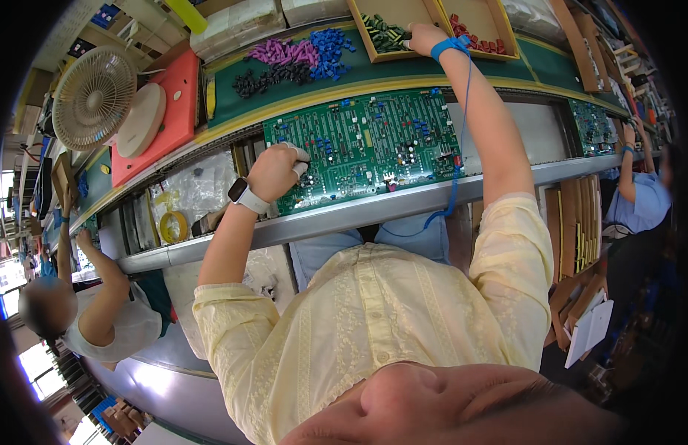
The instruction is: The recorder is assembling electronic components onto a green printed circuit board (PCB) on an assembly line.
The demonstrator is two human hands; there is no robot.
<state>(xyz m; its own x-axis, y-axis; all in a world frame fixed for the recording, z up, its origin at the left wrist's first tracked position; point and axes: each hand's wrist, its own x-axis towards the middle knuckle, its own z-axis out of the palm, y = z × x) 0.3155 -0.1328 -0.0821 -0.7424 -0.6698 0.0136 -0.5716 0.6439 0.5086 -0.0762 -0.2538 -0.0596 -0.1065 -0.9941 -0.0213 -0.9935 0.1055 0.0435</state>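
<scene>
A wide green circuit board, dotted with small blue, white and dark components, lies on the metal rails of the line in front of me. At the board's left side is my left hand, its fingers curled together, white covers on the fingertips touching the board. What they hold, if anything, is too small to make out. My right hand reaches to the far side, into a divided cardboard box. Its bent fingers are closed among green parts, the tips partly hidden. Red parts fill the neighbouring compartment.
Piles of purple, blue and black parts lie on the green bench. A blue cord hangs from my right wristband. A fan stands left, above yellow tape. Co-workers work on both sides.
</scene>
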